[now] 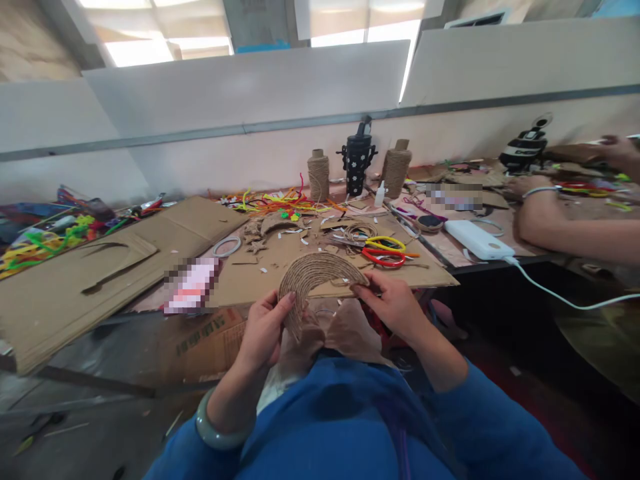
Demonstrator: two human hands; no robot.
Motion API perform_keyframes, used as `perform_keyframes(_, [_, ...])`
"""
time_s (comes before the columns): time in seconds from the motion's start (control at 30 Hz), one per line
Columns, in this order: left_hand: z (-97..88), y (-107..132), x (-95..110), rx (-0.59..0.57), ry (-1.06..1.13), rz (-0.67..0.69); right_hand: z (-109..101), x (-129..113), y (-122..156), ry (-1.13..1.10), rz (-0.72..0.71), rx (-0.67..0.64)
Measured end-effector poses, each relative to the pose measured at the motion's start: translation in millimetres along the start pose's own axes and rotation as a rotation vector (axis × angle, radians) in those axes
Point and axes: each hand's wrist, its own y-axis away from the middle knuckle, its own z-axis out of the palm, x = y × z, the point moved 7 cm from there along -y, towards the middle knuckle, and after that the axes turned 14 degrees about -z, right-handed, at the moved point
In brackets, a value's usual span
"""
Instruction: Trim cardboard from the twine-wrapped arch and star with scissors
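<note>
A crescent wrapped in rows of brown twine (320, 268) is held up over the table's front edge. My left hand (264, 328) pinches its lower left end between thumb and fingers. At its right tip, my right hand (393, 303) grips with thumb and fingertips. Just beyond lie scissors (384, 250) with red and yellow handles, next to a loose coil of twine (361, 231). A smaller brown crescent (280, 222) and a star-shaped piece (257, 246) rest on the cardboard (235, 283) behind the held piece.
Twine spools (319, 177) and a black flowered tumbler (357, 163) stand at the back with a small white bottle (380, 194). Cut cardboard (125, 247) covers the left. A white power bank (477, 240) trails a cable rightward. Another person's arm (565, 223) reaches in at right.
</note>
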Motion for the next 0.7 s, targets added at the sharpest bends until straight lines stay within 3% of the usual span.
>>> perform_keyframes(0.27, [-5.5,-24.9,-3.6,-0.014,-0.068,-0.076,1.2,21.7,-8.6,-0.130,0.088,-0.138])
perform_keyframes(0.4, [-5.6,-33.5,-2.4,-0.065,-0.257,-0.146,9.0,29.2,-20.4,-0.198,0.129,-0.225])
perform_keyframes(0.53, [-0.4,-40.3,11.0,-0.146,-0.427,-0.123,16.5,36.2,-38.9,-0.248,0.148,-0.355])
perform_keyframes(0.6, [-5.3,-46.0,20.4,-0.117,-0.396,-0.087,11.8,45.1,-52.2,-0.252,0.162,-0.372])
perform_keyframes(0.7, [-24.8,-56.7,33.9,0.047,-0.307,0.007,-8.1,71.2,-77.9,-0.240,0.253,-0.237])
